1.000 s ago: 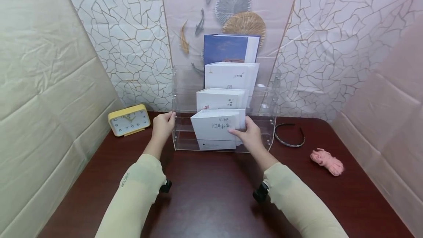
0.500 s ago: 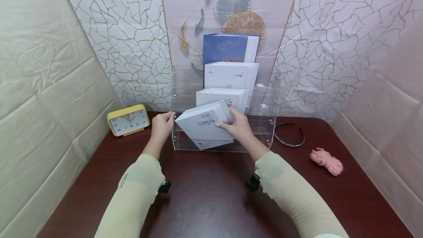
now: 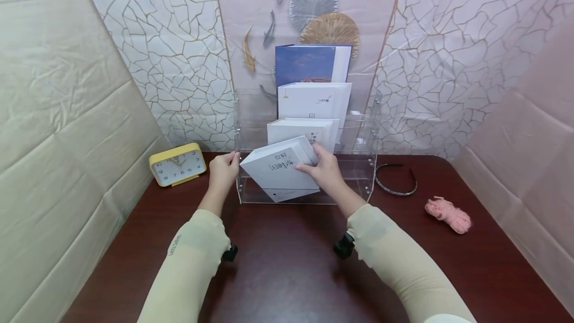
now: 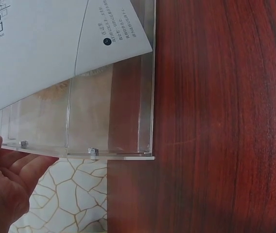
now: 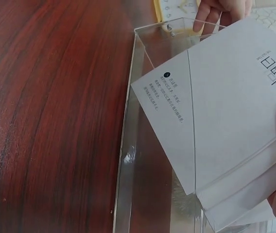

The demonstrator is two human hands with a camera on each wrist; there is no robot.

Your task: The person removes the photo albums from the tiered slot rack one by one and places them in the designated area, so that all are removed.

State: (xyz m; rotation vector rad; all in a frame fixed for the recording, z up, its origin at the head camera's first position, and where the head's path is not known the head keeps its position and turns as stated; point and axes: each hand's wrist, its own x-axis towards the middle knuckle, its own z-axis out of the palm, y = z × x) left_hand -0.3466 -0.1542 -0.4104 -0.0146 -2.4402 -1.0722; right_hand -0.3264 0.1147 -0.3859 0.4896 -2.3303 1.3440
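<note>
A clear acrylic tiered rack (image 3: 358,138) stands on the table against the back wall. My left hand (image 3: 222,172) pinches the rack's left side panel, thumb and fingers on either side of it. With my right hand (image 3: 326,168) I grip the right edge of a white book (image 3: 275,176), thumb on the front cover. This book leans to the left in the front tier, its lower corner low behind the front strip. Behind it stand another white book (image 3: 291,128), a taller white book (image 3: 309,98) and a blue-covered book (image 3: 305,61).
To the left of the rack sits a yellow alarm clock (image 3: 178,164). A dark headband (image 3: 396,192) and a pink skein of yarn (image 3: 448,215) lie on the right of the dark red table (image 3: 278,263). Cloth walls (image 3: 179,64) enclose the table.
The front white book has gone from nearly upright to leaning left, with my right hand moving leftward and up along with it. My left hand has stayed on the rack's side.
</note>
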